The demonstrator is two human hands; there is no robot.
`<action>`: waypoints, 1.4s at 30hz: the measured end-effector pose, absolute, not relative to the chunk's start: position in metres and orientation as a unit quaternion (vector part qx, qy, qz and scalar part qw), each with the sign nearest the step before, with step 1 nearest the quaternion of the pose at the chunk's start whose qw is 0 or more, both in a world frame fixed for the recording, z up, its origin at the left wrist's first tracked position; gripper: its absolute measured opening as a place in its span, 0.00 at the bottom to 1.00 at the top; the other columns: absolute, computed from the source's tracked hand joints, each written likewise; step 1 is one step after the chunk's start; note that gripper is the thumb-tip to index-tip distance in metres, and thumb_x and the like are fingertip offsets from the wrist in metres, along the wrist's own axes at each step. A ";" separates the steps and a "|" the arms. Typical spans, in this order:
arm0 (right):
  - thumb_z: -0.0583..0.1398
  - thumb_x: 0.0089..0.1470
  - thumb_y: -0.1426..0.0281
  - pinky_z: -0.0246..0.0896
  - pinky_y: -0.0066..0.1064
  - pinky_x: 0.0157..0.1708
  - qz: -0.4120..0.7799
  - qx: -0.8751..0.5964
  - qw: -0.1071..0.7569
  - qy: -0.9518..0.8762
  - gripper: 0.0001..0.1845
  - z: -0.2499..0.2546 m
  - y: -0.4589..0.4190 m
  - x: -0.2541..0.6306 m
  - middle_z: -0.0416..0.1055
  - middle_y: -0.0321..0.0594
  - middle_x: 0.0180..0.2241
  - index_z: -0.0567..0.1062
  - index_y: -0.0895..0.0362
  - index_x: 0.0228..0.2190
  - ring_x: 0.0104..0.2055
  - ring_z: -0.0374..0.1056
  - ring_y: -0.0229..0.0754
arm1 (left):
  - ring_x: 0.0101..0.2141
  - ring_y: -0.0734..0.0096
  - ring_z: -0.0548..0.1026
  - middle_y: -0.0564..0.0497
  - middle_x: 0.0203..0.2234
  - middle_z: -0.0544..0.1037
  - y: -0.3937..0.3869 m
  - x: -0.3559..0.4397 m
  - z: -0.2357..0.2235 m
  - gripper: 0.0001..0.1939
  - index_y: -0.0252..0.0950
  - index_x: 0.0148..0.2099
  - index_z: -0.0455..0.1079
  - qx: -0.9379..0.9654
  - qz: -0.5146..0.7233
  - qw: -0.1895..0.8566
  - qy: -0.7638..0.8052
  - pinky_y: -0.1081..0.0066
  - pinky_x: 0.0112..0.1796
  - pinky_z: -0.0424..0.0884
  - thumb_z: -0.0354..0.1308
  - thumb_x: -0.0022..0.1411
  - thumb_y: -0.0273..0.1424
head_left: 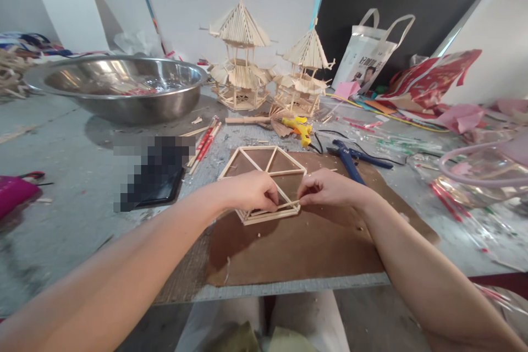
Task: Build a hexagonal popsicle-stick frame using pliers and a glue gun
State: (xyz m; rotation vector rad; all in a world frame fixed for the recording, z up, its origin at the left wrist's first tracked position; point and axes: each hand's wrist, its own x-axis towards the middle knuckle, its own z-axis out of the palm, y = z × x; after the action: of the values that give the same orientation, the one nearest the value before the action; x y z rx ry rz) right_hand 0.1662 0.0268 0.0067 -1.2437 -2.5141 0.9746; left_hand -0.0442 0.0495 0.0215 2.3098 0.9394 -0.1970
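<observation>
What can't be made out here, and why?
All in the head view:
- Left hand: fingertips curled out of sight, so contact with the thin stick is unclear.
- Wooden frame: partly behind that hand and forearm.
- Dark object: partly pixelated.
- White bag: print too small.
- Magenta item: cut off by the left edge.

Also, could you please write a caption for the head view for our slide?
Left hand and right hand hold a thin stick at a hexagonal frame, pagoda models behind.

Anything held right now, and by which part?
The right hand pinches a thin stick by its right end, near a corner of the wooden frame. The left hand is at the frame's near side; its grip cannot be told.
</observation>
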 end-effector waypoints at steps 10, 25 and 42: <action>0.58 0.46 0.69 0.55 0.23 0.28 0.320 -0.398 0.093 -0.855 0.07 0.006 0.028 0.166 0.71 0.34 0.24 0.76 0.57 0.26 0.27 0.65 0.34 | 0.23 0.79 0.69 0.55 0.24 0.77 0.050 -0.047 0.023 0.10 0.38 0.31 0.75 0.879 -0.075 0.321 0.345 0.78 0.24 0.58 0.55 0.47 0.33; 0.57 0.46 0.69 0.54 0.24 0.27 0.294 -0.392 0.077 -0.868 0.08 0.010 0.024 0.162 0.72 0.35 0.25 0.77 0.56 0.28 0.28 0.65 0.34 | 0.22 0.79 0.67 0.57 0.22 0.76 0.050 -0.048 0.022 0.10 0.39 0.31 0.76 0.875 -0.081 0.329 0.347 0.78 0.24 0.57 0.55 0.47 0.33; 0.56 0.44 0.71 0.50 0.23 0.25 0.206 -0.394 0.070 -0.893 0.06 0.009 0.016 0.152 0.69 0.34 0.23 0.74 0.57 0.24 0.25 0.61 0.32 | 0.22 0.78 0.67 0.55 0.22 0.76 0.049 -0.045 0.026 0.10 0.38 0.31 0.75 0.880 -0.093 0.314 0.345 0.78 0.25 0.58 0.54 0.47 0.32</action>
State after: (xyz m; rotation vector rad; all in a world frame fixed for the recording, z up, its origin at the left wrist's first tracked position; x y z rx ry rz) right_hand 0.1519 0.0163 0.0092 -1.1859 -2.6869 0.6210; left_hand -0.0450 0.0486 0.0260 2.3183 0.9090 -0.2460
